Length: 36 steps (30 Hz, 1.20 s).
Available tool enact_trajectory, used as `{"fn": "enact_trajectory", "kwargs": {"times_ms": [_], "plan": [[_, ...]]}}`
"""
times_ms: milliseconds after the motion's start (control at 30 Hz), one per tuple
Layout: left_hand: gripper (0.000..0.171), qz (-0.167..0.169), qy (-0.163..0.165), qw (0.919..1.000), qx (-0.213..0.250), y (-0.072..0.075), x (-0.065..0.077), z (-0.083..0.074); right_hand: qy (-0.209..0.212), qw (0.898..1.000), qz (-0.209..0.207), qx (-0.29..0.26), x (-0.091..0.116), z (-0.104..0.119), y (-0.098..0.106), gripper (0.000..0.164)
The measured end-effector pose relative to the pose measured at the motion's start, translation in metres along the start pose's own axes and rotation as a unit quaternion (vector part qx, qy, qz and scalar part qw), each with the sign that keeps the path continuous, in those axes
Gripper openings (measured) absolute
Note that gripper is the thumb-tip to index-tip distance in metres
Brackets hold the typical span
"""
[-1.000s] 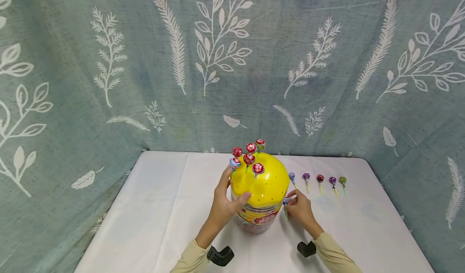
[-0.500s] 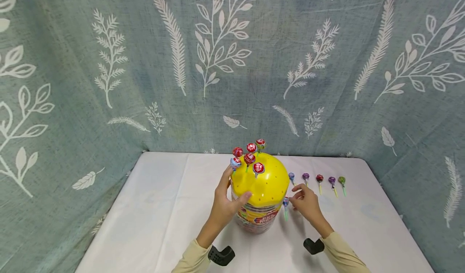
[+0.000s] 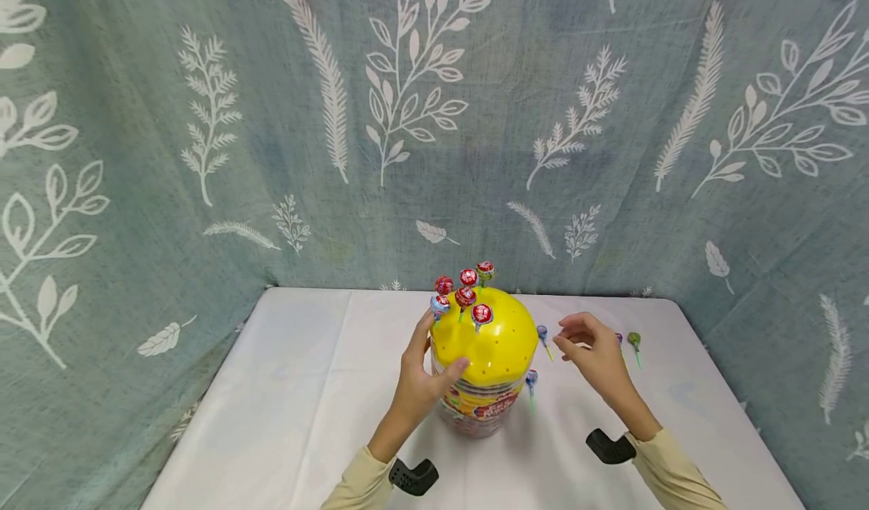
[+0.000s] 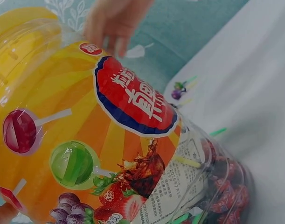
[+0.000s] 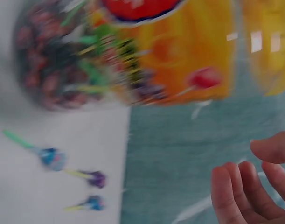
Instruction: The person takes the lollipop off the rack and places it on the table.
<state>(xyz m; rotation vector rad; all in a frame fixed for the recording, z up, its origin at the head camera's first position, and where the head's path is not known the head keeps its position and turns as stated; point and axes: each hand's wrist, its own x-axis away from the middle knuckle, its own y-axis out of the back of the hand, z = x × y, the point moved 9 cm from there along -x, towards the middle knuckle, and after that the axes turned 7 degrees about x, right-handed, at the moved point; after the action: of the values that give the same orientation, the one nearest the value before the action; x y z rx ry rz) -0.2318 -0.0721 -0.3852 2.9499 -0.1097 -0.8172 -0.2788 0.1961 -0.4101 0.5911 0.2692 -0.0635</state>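
Note:
A clear candy jar (image 3: 483, 408) with a yellow domed lid (image 3: 505, 348) stands on the table, and several lollipops (image 3: 482, 314) stick up from holes in the lid. My left hand (image 3: 417, 382) grips the jar's left side near the top, thumb over the lid. To the jar's right hovers my right hand (image 3: 597, 355), thumb and fingers apart with nothing between them, as the right wrist view also shows. A blue lollipop (image 3: 532, 379) lies close beside the jar; another blue lollipop (image 3: 542, 333) lies behind it. The right hand hides part of the lollipop row.
A green lollipop (image 3: 634, 339) and a partly covered purple lollipop (image 3: 619, 338) lie right of the right hand. More wrapped candies (image 4: 228, 196) fill the jar's bottom. A patterned curtain (image 3: 380, 231) rises behind the white-covered table (image 3: 292, 389).
My right hand has let go of the blue lollipop beside the jar and moved back and to the right, over the lollipop row. The left hand stays on the jar.

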Motion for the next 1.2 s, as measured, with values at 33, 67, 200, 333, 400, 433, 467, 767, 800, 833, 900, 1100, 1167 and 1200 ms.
{"fn": "enact_trajectory", "kwargs": {"times_ms": [33,67,200,333,400,433,467,767,800,833,900,1100,1167,1200], "plan": [[0.072,0.0,-0.003,1.0,0.0,0.0,0.0,-0.005,0.011,1.0,-0.004,-0.002,0.0,0.008,0.004,0.021],[0.072,-0.001,-0.005,1.0,0.0,0.0,0.0,-0.009,0.021,1.0,-0.009,-0.002,0.001,0.016,0.008,0.021],[0.072,0.0,-0.001,1.0,0.003,0.0,0.0,-0.012,0.061,0.998,-0.022,-0.027,0.005,0.056,0.021,0.02],[0.072,0.002,0.013,0.9999,0.005,0.0,0.0,-0.01,0.094,0.993,-0.024,-0.069,0.011,0.094,0.028,0.022],[0.073,0.002,0.015,0.9999,0.007,0.0,0.0,-0.01,0.107,0.99,-0.025,-0.085,0.012,0.104,0.027,0.023],[0.073,0.001,0.014,0.9999,0.008,0.0,0.0,-0.01,0.112,0.989,-0.025,-0.092,0.012,0.107,0.026,0.024],[0.073,0.001,0.011,0.9999,0.008,0.0,0.0,-0.009,0.118,0.988,-0.024,-0.097,0.012,0.109,0.025,0.025],[0.074,-0.005,0.011,0.9999,-0.004,0.001,0.003,0.028,0.171,0.977,-0.002,-0.124,0.014,0.13,0.004,0.03],[0.074,-0.005,0.009,0.9999,-0.004,0.001,0.003,0.029,0.174,0.977,0.002,-0.124,0.014,0.133,0.002,0.031],[0.074,-0.004,0.006,1.0,-0.003,0.001,0.003,0.029,0.177,0.977,0.005,-0.121,0.015,0.135,0.0,0.031],[0.074,-0.003,0.003,1.0,-0.001,0.001,0.003,0.03,0.185,0.975,0.011,-0.121,0.016,0.139,-0.005,0.034],[0.073,-0.002,0.007,1.0,-0.002,0.0,0.003,0.03,0.212,0.968,0.029,-0.133,0.017,0.149,-0.017,0.04],[0.072,-0.003,0.006,1.0,-0.002,0.0,0.003,0.029,0.218,0.966,0.034,-0.136,0.017,0.153,-0.021,0.041],[0.072,-0.003,0.006,1.0,0.0,0.0,0.003,0.024,0.218,0.966,0.038,-0.133,0.018,0.158,-0.021,0.04]]}}
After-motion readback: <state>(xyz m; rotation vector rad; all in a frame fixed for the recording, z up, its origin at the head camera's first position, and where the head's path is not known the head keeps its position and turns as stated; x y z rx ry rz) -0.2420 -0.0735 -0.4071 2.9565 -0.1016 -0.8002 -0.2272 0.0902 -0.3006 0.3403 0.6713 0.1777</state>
